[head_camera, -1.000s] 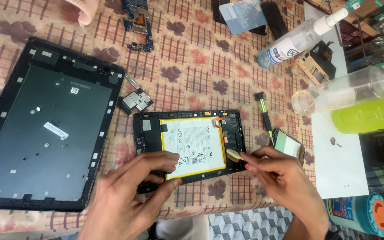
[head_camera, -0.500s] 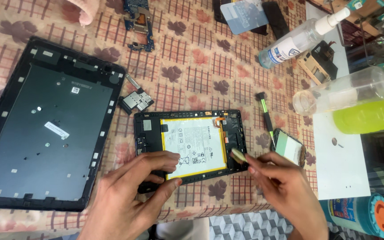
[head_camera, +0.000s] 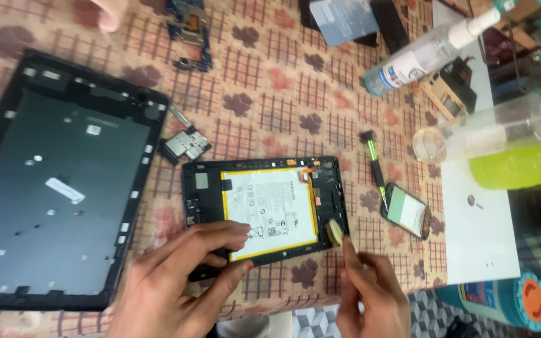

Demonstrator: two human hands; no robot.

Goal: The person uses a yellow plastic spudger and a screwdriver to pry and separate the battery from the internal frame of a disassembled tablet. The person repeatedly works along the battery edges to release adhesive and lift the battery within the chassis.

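Observation:
An opened small tablet (head_camera: 198, 188) with a black frame and a white battery (head_camera: 270, 209) lies on the patterned tablecloth. My left hand (head_camera: 180, 281) presses on its near left corner, thumb and fingers pinching the frame edge. My right hand (head_camera: 370, 294) holds a small pale flat pick (head_camera: 335, 231) at the tablet's near right corner, close to the battery's edge.
A large black tablet back frame (head_camera: 57, 181) lies at left. A circuit board (head_camera: 189, 31), a small metal part (head_camera: 186, 145), a green-handled screwdriver (head_camera: 376, 168), a small phone (head_camera: 406, 209), clear bottles (head_camera: 421, 53), a white sheet (head_camera: 477, 231) and a teal roll (head_camera: 502, 297) surround the work.
My right hand drew back slightly toward me and lifted the pick at the tablet's right corner. The left hand kept its hold on the frame.

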